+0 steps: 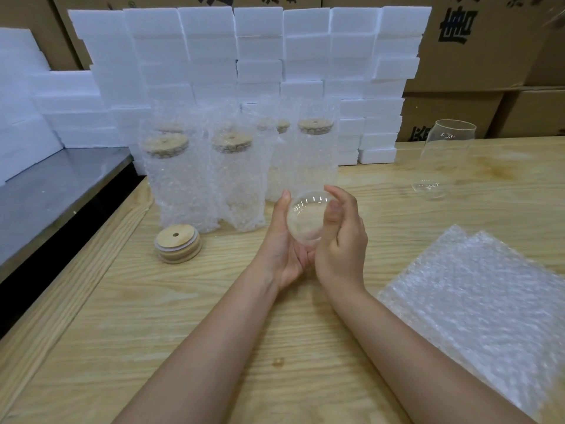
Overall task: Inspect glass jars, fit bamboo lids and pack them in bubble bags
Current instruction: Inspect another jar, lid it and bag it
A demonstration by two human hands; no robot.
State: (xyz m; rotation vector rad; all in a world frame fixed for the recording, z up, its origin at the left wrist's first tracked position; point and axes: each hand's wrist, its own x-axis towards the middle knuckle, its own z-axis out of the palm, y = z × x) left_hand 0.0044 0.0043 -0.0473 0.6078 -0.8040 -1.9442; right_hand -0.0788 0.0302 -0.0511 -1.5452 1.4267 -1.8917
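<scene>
While it is gripped between both hands at the centre of the frame, the glass jar [305, 218] lies end-on to the camera. One round end faces the viewer and its long axis runs away into the scene. Whether that end is the mouth or the base cannot be told. The left hand [282, 252] cups it from the left and below, thumb raised along the rim. The right hand [344, 240] curls its fingers round the right side. The jar is held just above the wooden worktop [183, 332].

Left of the hands lies a small stack of bamboo lids [178, 247]. Behind it, packed jars [183, 179] stand upright in bubble wrap, lids on. An empty second jar [441, 157] stands upright at the upper right. Flat bubble bags [477, 301] lie at the lower right. White foam blocks [244, 50] and cardboard boxes [477, 56] fill the top of the frame.
</scene>
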